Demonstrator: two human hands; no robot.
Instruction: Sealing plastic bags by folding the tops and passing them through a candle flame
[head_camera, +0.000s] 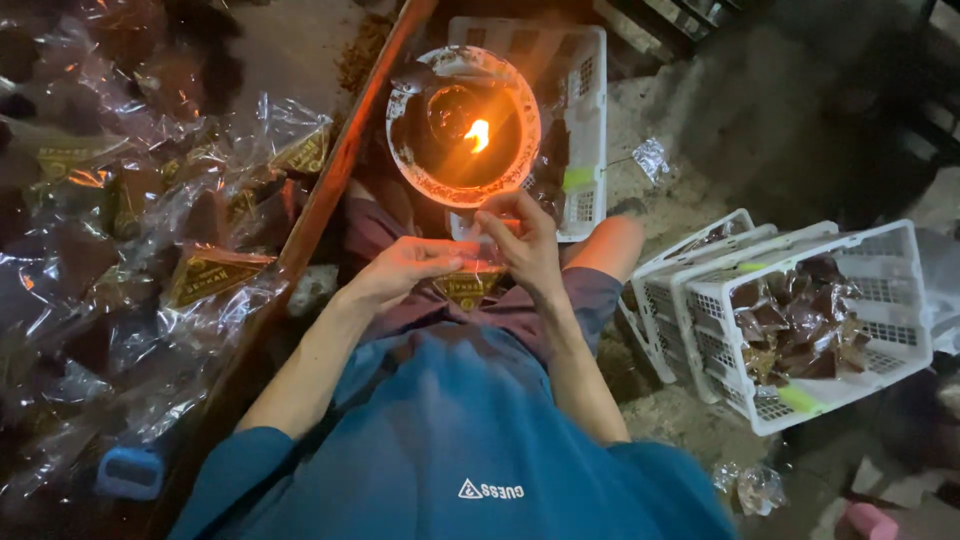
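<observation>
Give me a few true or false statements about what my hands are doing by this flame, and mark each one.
1. Both hands, left hand and right hand, hold one small clear packet. True.
2. The flame in the round dish is out. False: it is burning.
3. The white basket on the right is empty. False: it holds filled packets.
4. Clear packets are piled on the left. True.
</observation>
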